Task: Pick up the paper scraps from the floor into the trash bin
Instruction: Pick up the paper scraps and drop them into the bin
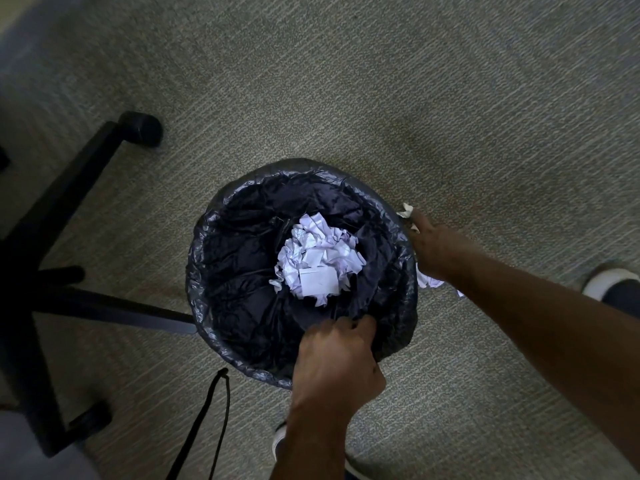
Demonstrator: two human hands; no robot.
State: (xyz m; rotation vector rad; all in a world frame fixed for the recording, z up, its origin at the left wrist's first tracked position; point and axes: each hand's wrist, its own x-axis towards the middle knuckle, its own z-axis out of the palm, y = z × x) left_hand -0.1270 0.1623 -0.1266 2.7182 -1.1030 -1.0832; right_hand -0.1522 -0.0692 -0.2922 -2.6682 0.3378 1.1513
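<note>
grey carpet floor [381, 81] under the trash bin [214, 237]: my left hand [337, 362] clamps its near rim, my right hand [433, 249] pinches paper scraps [406, 211] just outside its right rim, next lifting them over.

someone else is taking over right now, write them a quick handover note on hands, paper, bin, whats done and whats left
Left hand: grips the near rim of the trash bin through its black liner, steadying it.
Right hand: outside the bin's right rim, holding paper scraps; more white paper shows under the wrist.
Done: a pile of crumpled scraps already lies at the bottom of the bin.
Left: drop the right hand's scraps into the bin. One small white bit seems to lie on the carpet by the right forearm; no others visible.
</note>
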